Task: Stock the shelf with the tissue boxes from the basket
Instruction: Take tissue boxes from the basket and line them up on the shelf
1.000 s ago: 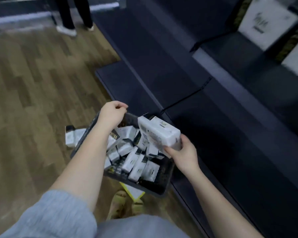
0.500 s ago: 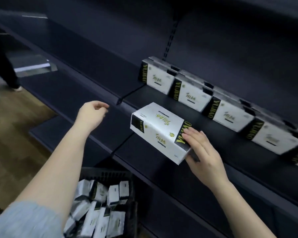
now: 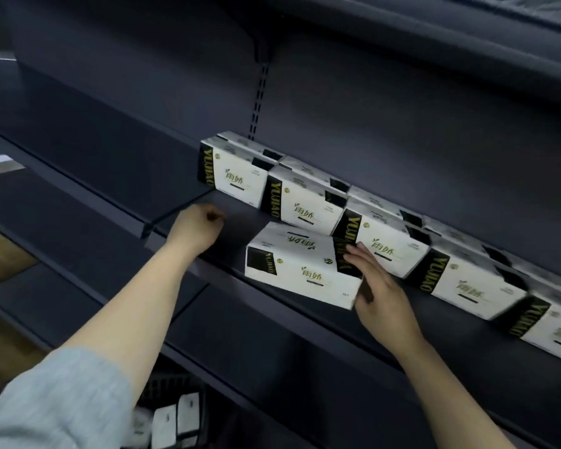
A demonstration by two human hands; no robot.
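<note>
Right hand (image 3: 378, 286) grips the box (image 3: 300, 267) by its end – slide it square against the row (image 3: 308, 202); left hand (image 3: 196, 228) loosely curled, holding nothing, over the shelf (image 3: 240, 218)
</note>
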